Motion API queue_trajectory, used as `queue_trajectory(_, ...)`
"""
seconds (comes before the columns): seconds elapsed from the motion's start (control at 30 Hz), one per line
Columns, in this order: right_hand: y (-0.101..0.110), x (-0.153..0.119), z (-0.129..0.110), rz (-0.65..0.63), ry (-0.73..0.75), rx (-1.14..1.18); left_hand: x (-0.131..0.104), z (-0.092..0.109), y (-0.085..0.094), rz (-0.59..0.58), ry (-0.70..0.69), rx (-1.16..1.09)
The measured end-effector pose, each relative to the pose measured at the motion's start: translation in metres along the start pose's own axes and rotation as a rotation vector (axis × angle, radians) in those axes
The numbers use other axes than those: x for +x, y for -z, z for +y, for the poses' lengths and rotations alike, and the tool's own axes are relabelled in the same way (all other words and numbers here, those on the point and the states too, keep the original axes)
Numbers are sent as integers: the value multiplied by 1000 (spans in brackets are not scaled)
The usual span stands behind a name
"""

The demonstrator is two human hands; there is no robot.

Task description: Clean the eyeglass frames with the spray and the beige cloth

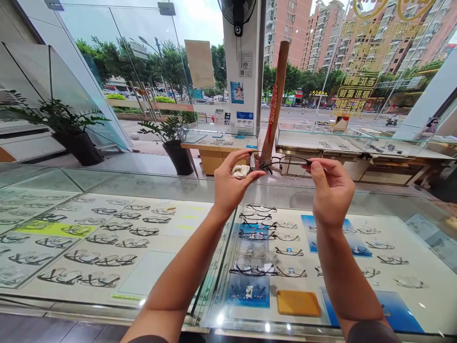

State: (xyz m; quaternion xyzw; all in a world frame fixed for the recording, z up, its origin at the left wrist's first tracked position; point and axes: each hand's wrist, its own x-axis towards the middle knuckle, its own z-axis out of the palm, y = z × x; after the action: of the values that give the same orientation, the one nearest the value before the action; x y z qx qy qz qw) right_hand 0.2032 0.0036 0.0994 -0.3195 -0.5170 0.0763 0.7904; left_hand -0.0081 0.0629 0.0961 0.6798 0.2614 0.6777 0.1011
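Both of my hands hold up a pair of dark thin-framed glasses (276,161) above the glass counter. My left hand (230,183) pinches the left end of the frame between thumb and fingers, with a crumpled whitish cloth (240,171) tucked in its palm. At the other end, my right hand (332,188) grips the frame with thumb and curled fingers. The lenses are raised, and the folded or crossing temples are hard to make out behind them.
Below lies a glass display case (210,328) with rows of glasses and an orange-brown pad (298,303). Beyond it stand potted plants (177,155), a brown post (277,90), further display cases (317,138) and large windows. A black fan (237,14) hangs above.
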Motion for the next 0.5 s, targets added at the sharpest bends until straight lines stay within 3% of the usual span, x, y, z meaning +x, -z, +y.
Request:
queue_trajectory(0.33, 4, 5, 5, -41, -44, 27, 1, -1, 3, -16, -41, 62)
queue_trajectory(0.5, 7, 7, -6, -215, 179, -301, 0, 7, 10, -100, -209, 219)
